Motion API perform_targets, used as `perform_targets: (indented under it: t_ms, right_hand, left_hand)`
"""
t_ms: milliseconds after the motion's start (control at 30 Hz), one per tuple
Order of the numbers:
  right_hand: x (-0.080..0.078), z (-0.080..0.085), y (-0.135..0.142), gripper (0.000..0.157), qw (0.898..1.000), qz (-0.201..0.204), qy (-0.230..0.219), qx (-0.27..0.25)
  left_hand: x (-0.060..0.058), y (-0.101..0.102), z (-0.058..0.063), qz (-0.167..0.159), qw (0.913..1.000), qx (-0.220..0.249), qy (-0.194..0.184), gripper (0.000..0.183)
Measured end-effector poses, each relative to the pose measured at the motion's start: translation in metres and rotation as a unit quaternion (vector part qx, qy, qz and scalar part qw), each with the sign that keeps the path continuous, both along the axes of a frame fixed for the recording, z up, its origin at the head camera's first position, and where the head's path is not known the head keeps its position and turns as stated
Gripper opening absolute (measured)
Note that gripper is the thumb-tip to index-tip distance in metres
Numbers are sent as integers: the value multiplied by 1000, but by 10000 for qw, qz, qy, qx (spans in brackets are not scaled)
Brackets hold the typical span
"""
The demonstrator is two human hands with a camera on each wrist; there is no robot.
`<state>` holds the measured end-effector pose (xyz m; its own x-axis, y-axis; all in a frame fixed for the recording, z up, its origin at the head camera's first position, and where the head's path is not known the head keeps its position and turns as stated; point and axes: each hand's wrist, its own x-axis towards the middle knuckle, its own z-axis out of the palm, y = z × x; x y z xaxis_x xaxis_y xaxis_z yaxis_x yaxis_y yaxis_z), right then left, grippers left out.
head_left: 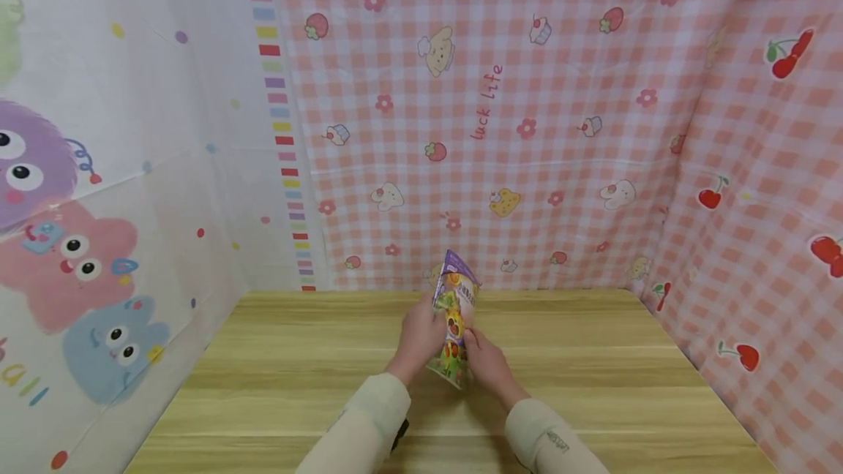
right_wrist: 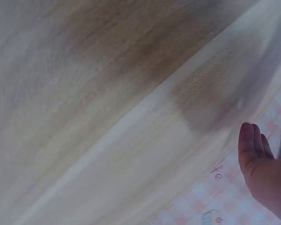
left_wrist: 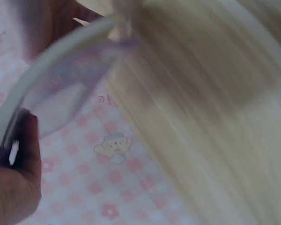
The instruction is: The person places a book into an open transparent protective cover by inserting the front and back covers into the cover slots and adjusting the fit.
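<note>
A colourful snack bag, purple at its top and green toward its bottom, is held up and tilted over the wooden table. My left hand grips its left side. On the opposite side, my right hand pinches the bag's lower right edge, its other fingers behind the bag. In the left wrist view the bag is blurred and seen along its pale edge, with the left hand at the lower left. The right wrist view shows the right hand, while only a sliver of the bag appears at the frame's edge.
The wooden table spreads beneath both hands. Behind it hangs a pink checked cloth, with another cherry-print cloth on the right. A white cartoon-print cloth borders the left side.
</note>
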<state>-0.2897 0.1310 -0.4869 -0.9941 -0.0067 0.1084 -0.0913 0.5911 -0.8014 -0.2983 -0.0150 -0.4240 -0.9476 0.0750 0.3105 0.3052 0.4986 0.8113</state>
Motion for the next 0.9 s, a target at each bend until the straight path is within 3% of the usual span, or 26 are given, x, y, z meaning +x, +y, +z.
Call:
perform_targets:
  t_ms: [67,167,267,333,367,500,667,733,800,867,900]
  right_hand:
    - [-3,3,3,55,9991,-279,-164,-290]
    - [-6,7,9,55,9914,-663,-488,-1016]
    - [-10,7,15,46,9677,-1015,-834,-2154]
    - [-11,6,19,43,9451,-1187,-1104,-2837]
    - [-12,4,21,42,9387,-1220,-1180,-3001]
    - [-15,-2,25,43,9429,-1044,-1392,-2839]
    - [-15,-8,24,43,9397,-843,-1473,-2970]
    - [-15,-9,23,44,9382,-804,-1439,-3045]
    - [-13,-10,23,44,9413,-805,-1409,-2958]
    - [-11,-12,23,45,9504,-778,-1384,-2676]
    - [-9,-13,23,45,9597,-739,-1342,-2356]
  left_hand:
    - [0,-1,0,-264,9953,855,-365,39]
    - [-3,-4,-5,-444,9785,1769,-958,46]
    - [-4,-9,-12,-568,9616,2365,-1271,52]
    - [-4,-13,-16,-511,9568,2498,-1394,50]
    - [-3,-14,-18,-473,9541,2568,-1468,49]
    - [-2,-21,-26,-424,9402,2864,-1792,46]
    - [-5,-29,-37,-774,9043,3492,-2331,50]
    - [-5,-33,-41,-821,9017,3464,-2452,51]
    - [-5,-37,-43,-828,9060,3287,-2534,52]
    - [-4,-41,-46,-753,9194,2881,-2570,55]
    - [-3,-43,-48,-714,9321,2517,-2505,56]
